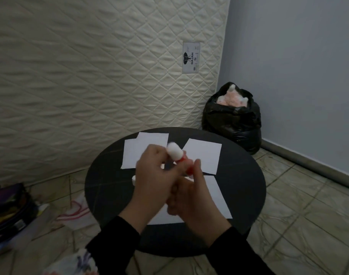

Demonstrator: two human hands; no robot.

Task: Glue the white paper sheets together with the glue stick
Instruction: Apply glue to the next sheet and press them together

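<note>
Above the round black worktop (pixel 102 185) I see both hands meeting on the red glue stick with its white cap (pixel 174 152). My left hand (pixel 151 179) pinches the cap end; my right hand (pixel 191 195) is clamped around the red barrel. Beneath them lie white rectangular paper sheets (pixel 203 155), two overlapping at far left, one nearest me.

Dim, soft light (no glare); wide-angle bending; hands motion-blurred.
</note>
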